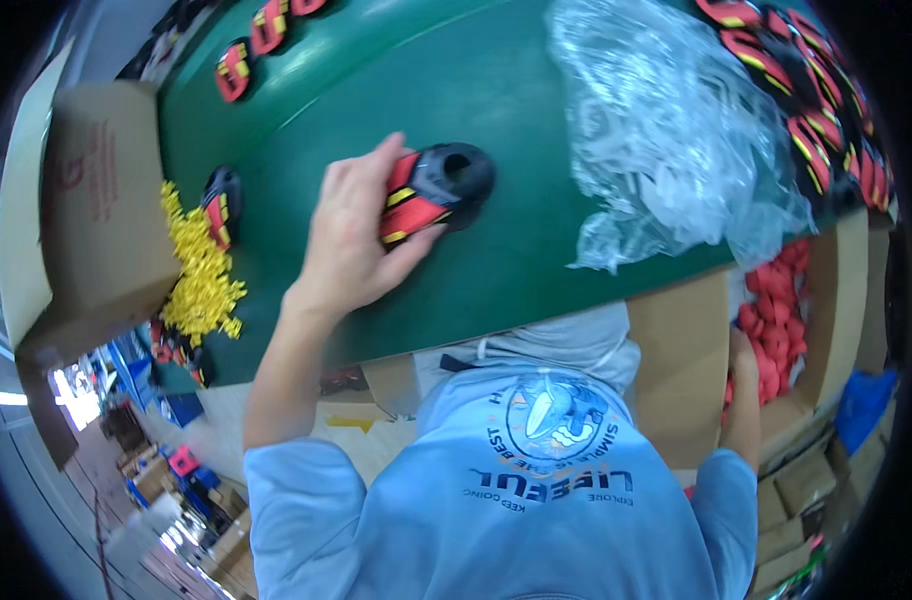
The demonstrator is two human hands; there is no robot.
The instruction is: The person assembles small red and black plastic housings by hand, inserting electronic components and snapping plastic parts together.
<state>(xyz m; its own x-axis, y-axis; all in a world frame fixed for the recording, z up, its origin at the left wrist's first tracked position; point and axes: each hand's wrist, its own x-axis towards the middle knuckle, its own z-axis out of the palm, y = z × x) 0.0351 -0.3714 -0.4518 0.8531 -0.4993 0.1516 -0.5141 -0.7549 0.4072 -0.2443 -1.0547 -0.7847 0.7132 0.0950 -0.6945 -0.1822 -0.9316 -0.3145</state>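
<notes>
The left hand (351, 235) grips a black plastic part with red and yellow stripes (434, 192) on the green table (516, 110); right of that part lies crumpled clear plastic film (666, 140); left of it, a heap of small yellow pieces (201, 275); the right hand (744, 355), seemingly open, reaches into a cardboard box of red pieces (781, 315).

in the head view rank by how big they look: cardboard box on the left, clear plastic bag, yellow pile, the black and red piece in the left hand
1. clear plastic bag
2. cardboard box, close to the bag in apparent size, and the fisheye rim distorts it, so this order is unsure
3. yellow pile
4. black and red piece, under the left hand
</notes>
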